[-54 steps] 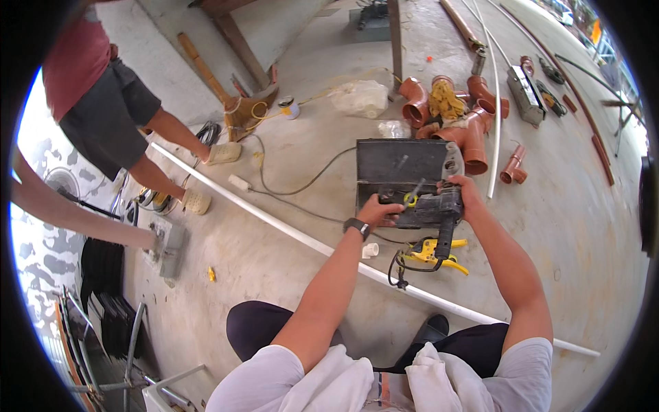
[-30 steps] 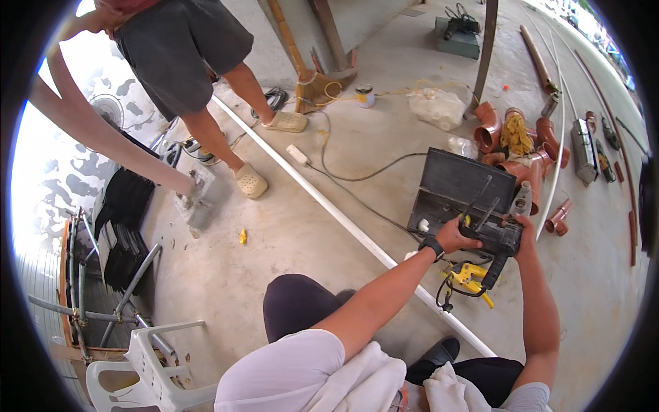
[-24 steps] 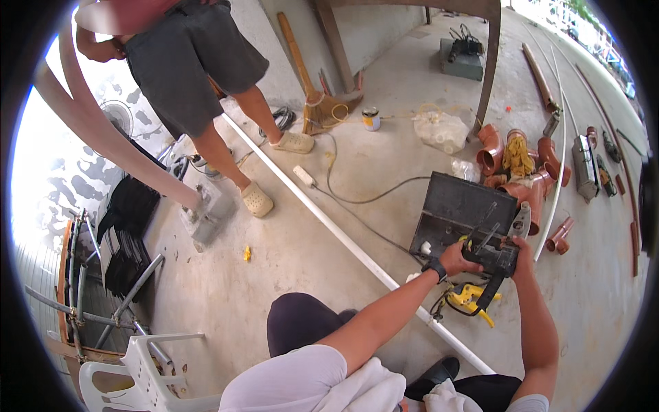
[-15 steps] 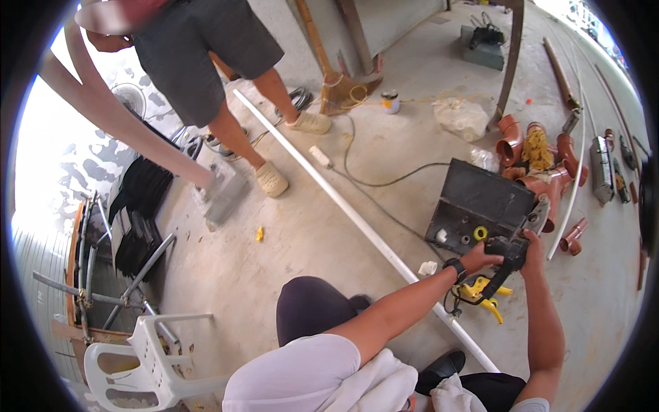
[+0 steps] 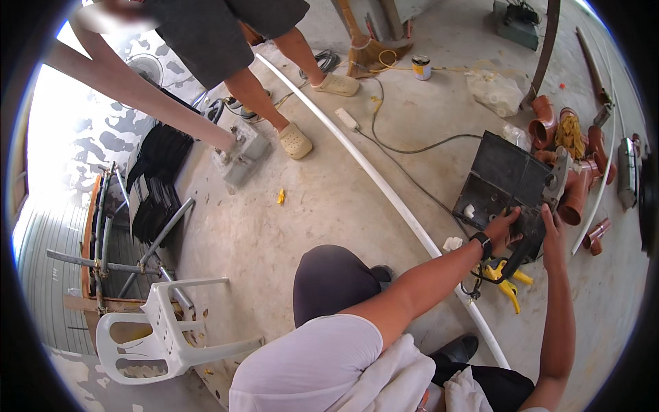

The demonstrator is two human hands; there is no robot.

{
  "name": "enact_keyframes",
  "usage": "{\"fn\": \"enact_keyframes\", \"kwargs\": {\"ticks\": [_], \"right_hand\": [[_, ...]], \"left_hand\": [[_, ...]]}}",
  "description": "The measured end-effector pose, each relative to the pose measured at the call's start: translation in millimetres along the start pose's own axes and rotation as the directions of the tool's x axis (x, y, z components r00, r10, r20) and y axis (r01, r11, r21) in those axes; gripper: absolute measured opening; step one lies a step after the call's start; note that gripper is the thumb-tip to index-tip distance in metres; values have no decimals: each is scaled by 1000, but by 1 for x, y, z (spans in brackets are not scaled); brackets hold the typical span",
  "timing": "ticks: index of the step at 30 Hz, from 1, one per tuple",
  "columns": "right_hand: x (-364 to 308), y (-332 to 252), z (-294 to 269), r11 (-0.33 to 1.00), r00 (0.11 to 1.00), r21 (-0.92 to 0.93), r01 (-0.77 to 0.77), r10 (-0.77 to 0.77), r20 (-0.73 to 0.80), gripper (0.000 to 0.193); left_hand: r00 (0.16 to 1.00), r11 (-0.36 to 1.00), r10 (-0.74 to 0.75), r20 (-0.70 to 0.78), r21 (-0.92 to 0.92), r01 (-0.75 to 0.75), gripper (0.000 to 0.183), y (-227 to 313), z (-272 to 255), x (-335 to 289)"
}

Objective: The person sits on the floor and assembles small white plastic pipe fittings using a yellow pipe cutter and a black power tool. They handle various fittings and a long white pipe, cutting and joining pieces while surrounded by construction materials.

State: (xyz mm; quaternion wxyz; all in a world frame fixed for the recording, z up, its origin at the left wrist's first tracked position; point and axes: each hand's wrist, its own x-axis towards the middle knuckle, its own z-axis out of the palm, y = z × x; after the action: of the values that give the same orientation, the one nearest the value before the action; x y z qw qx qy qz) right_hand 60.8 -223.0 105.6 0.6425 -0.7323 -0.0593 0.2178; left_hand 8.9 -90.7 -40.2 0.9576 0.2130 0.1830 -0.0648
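In both hands I hold a black pipe welding iron (image 5: 527,230) with a thick handle and a flat grey plate at its far end. My left hand (image 5: 504,232) grips its left side. Against its right side lies my right hand (image 5: 553,237), fingers pointing away from me. Just beyond is an open black tool case (image 5: 489,168) with a white fitting (image 5: 469,211) in it; the iron and my hands cover its right part. Below the iron a yellow-handled tool (image 5: 509,287), apparently a pipe cutter, rests on the floor beside a black cable.
A long white pipe (image 5: 384,185) crosses the floor beside my feet. Reddish-brown pipe fittings (image 5: 575,196) are heaped beyond the case. A co-worker in tan clogs (image 5: 295,141) stands at upper left near a concrete block (image 5: 244,154). A white plastic chair (image 5: 161,336) stands at lower left.
The view has shifted, so the scene sits farther right and higher. My right hand's fingers now lie straighter along the welding iron's side. A yellow ring in the case has become hidden.
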Motion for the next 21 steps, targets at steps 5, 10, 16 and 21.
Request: {"fn": "enact_keyframes", "kwargs": {"ticks": [5, 10, 16, 21], "right_hand": [[-16, -7, 19, 976, 977, -55, -212, 213, 28, 54], [-18, 7, 20, 976, 974, 84, -203, 192, 123, 43], [-14, 38, -7, 855, 900, 342, -389, 275, 338, 29], [-15, 47, -2, 900, 945, 345, -266, 171, 280, 23]], "left_hand": [[996, 996, 81, -28, 26, -80, 33, 12, -7, 3], [861, 259, 445, 245, 886, -386, 27, 9, -18, 1], [889, 96, 331, 317, 926, -366, 35, 15, -4, -5], [983, 952, 185, 8, 245, -181, 48, 1, -2, 14]]}}
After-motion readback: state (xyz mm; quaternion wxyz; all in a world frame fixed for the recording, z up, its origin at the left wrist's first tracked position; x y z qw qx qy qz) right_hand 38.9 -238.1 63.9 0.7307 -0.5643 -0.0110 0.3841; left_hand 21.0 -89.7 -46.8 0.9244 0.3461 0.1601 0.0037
